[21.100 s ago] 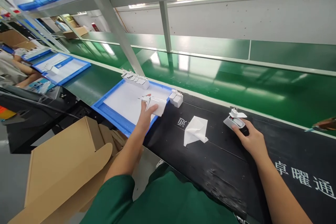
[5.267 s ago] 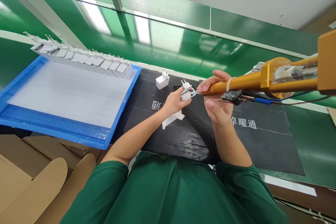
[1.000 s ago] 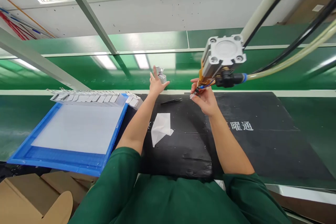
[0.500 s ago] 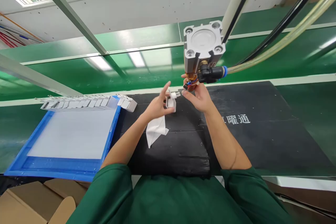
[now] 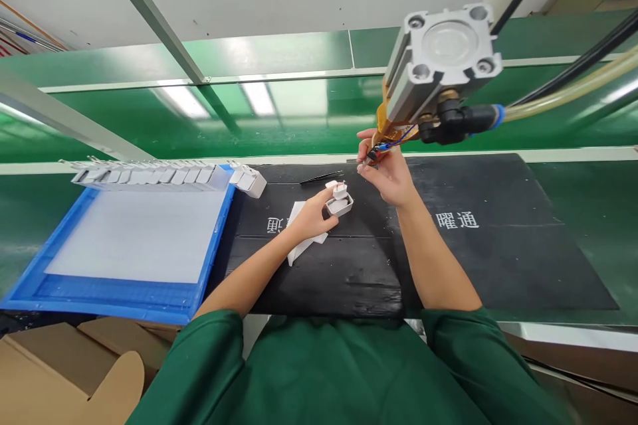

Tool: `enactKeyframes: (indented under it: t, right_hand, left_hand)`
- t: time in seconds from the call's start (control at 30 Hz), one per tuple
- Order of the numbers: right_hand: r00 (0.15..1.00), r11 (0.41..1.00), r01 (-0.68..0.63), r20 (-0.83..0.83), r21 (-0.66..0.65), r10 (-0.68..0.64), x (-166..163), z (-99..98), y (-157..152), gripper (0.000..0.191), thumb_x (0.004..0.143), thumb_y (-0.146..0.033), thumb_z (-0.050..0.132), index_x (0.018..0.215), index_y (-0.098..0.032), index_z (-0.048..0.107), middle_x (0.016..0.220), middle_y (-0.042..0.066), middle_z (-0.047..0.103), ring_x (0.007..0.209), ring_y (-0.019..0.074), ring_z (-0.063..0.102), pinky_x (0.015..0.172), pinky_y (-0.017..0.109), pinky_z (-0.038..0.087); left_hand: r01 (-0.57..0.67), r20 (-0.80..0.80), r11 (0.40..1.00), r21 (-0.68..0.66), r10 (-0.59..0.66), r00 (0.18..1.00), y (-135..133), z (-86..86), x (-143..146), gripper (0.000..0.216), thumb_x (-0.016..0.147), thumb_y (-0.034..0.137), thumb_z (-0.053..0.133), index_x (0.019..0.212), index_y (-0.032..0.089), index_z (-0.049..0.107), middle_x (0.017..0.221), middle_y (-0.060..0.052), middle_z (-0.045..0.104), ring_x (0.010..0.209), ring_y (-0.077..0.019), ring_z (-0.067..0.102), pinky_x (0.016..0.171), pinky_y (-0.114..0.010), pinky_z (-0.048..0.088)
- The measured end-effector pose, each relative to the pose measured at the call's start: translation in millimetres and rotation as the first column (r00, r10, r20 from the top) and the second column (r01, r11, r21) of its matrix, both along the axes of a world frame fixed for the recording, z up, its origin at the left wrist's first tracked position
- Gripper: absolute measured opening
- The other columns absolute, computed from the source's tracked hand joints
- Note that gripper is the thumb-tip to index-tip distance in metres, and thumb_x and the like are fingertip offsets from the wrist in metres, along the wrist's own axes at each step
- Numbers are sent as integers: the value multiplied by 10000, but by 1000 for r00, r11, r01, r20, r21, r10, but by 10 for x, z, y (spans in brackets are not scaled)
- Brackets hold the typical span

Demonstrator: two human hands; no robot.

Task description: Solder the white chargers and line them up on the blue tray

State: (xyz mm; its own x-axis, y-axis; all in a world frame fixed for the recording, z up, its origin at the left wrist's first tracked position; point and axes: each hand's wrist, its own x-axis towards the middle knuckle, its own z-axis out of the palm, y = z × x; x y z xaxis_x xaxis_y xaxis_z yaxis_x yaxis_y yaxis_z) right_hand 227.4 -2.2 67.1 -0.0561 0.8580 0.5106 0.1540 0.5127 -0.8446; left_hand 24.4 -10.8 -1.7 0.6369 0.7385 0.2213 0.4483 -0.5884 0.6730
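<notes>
My left hand (image 5: 315, 216) is closed at the fingertips on a white plug adapter (image 5: 339, 203), low over the black mat. Its pronged top part stands tilted in an open rectangular casing. To the right, my right hand (image 5: 391, 179) is wrapped round the orange-taped lower end of a pneumatic cylinder tool (image 5: 443, 46). Blue wires and a small black switch show beside that hand's thumb. The tool's tip is mostly hidden by the fingers. Under my left wrist lies a white cloth (image 5: 299, 252). A thin dark tool, perhaps tweezers (image 5: 319, 178), rests behind the adapter.
At the left, a blue tray (image 5: 209, 255) lined with white carries a row of white adapters (image 5: 149, 176) along its back edge. Another white adapter piece (image 5: 252, 182) stands at its corner. Air hoses (image 5: 568, 86) run off right from the cylinder. Cardboard (image 5: 64, 365) lies below left.
The cylinder tool has shifted right and tilted in my right hand. My left hand has lowered with the adapter, whose prongs have turned from sideways to up. The thin dark tool has come into sight.
</notes>
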Motion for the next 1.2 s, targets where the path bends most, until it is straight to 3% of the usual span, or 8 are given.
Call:
enactKeyframes:
  t: [0.17,0.3,0.4,0.57,0.7,0.93,1.2]
  right_hand:
    - [995,994,-101,3,-44,101,-44,91,-102,519,723,-641,688,1095,-312,538,888,16,534,804,198,517,763,407,487]
    - [987,986,-157,8,-59,158,-172,171,-220,554,705,-685,670,1085,-306,533,895,29,526,856,218,536,759,408,489]
    - [985,985,-170,-3,5,170,-281,170,-280,584,705,-683,675,1132,-320,512,866,15,510,819,202,533,764,409,497]
    - [985,985,-170,-38,9,171,-360,105,-332,551,723,-588,724,1169,-351,505,849,5,501,779,189,533,673,378,508]
    - [996,996,-88,-16,5,88,-380,102,-346,534,710,-584,739,1140,-352,525,830,3,486,751,188,526,638,380,518]
    - [998,996,-45,-34,79,48,-421,120,-309,335,835,-532,634,1100,-349,540,777,-6,448,709,181,523,668,395,520]
    - [995,992,-89,-38,94,93,-402,104,-318,399,805,-511,681,1155,-374,545,807,-5,491,743,178,539,694,386,536]
  left_hand:
    - [-150,-39,988,26,151,988,4,-85,66,516,787,290,722,1269,170,580,1391,-151,545,1307,-290,509,1090,-431,443]
    - [-205,-45,979,-2,205,978,31,-82,93,291,846,314,683,1107,190,653,1038,-80,696,1046,-245,635,915,-365,519]
    - [-257,-41,966,-8,257,966,66,-83,82,304,845,337,683,1100,175,642,896,-57,699,884,-224,667,783,-308,517]
    - [-244,107,970,-11,243,964,82,-58,79,358,846,357,685,1155,185,628,969,-62,720,875,-200,679,766,-278,517]
    - [-256,190,967,-1,252,949,70,-28,84,399,835,354,697,1193,193,627,1054,-77,716,920,-195,681,797,-280,532]
    - [-254,223,967,-31,254,941,47,-12,66,426,822,356,705,1213,204,631,1080,-77,716,926,-193,684,805,-292,546]
    - [-281,141,959,-28,282,949,24,6,80,442,825,377,698,1218,185,629,1076,-84,715,947,-210,678,799,-294,531]
